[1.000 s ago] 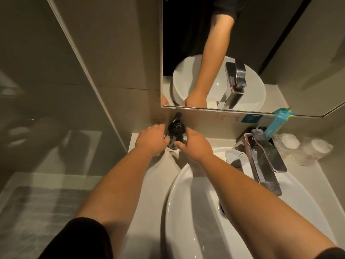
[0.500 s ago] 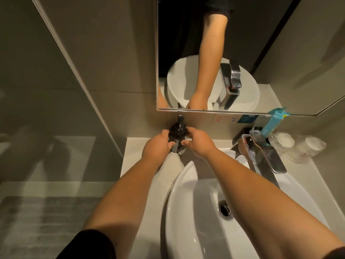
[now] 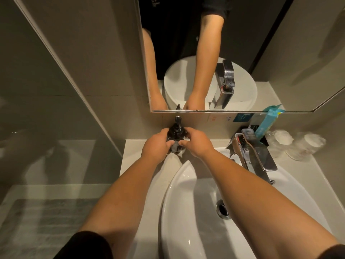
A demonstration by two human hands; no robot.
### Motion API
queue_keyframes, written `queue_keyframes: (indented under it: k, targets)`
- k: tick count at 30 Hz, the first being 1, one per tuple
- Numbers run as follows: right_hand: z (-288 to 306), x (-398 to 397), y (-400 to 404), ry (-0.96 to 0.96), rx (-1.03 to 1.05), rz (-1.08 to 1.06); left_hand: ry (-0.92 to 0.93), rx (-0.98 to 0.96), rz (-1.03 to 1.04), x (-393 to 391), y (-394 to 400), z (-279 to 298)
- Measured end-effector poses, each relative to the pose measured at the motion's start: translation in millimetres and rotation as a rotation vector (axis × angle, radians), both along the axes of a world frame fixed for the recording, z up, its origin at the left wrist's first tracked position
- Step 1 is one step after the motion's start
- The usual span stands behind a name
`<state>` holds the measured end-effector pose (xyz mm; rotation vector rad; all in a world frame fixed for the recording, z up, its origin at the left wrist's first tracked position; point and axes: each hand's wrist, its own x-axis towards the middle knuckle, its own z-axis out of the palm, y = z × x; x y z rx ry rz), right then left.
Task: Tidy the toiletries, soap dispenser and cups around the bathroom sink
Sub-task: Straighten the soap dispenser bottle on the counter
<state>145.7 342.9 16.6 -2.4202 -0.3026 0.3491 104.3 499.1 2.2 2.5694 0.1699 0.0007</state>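
Observation:
A black soap dispenser point(image 3: 175, 132) with a pump top stands on the counter against the back wall, left of the white sink point(image 3: 188, 217). My left hand point(image 3: 155, 146) grips its left side and my right hand point(image 3: 196, 143) grips its right side, fingers curled round the bottle. The bottle's lower half is hidden between my hands. At the back right, a light blue toiletry packet point(image 3: 266, 122) leans in a black holder point(image 3: 244, 129). Two wrapped clear cups point(image 3: 283, 138) point(image 3: 311, 143) lie beside it.
A chrome faucet point(image 3: 255, 156) rises behind the basin on the right. The mirror point(image 3: 233, 53) hangs just above the dispenser. A glass partition point(image 3: 56, 90) bounds the counter on the left. The drain point(image 3: 223, 209) sits in the basin's middle.
Both hands have closed further round the dispenser. The view has shifted, so the drain shows now.

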Motion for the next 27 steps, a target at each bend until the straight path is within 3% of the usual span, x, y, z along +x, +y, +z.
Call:
queue_keyframes:
  k: [27]
  targets:
    - [7.6, -2.2, -1.0, 0.006, -0.077, 0.04, 0.063, 0.125, -0.049, -1.9, -1.8, 9.2]
